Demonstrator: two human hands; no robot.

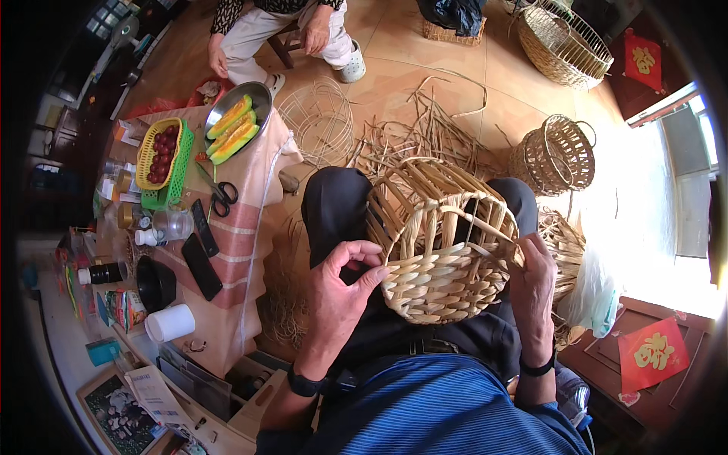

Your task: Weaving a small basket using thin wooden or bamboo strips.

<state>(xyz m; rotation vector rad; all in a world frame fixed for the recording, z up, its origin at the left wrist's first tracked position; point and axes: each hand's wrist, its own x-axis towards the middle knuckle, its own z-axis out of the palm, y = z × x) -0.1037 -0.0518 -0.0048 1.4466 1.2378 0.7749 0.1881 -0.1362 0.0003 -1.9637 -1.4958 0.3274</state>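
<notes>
A half-woven basket point(440, 277) of pale straw strands rests on my lap between my knees. Thick braided weave fills its near side, while bare stakes and a wire-like frame show at the top and far side. My left hand point(343, 284) pinches the basket's left edge between thumb and fingertips. On the opposite edge, my right hand point(534, 277) has its fingers closed around the rim, with a strand of straw point(517, 256) at the fingertips. Part of the right fingers is hidden behind the basket's side.
Left stands a cloth-covered table point(246, 262) with scissors point(224, 199), a metal bowl of melon slices point(258, 98) and a fruit basket point(180, 155). Loose straw point(425, 129) and a wire frame point(315, 121) lie ahead. A finished basket point(557, 155) stands right. Another person point(280, 34) sits opposite.
</notes>
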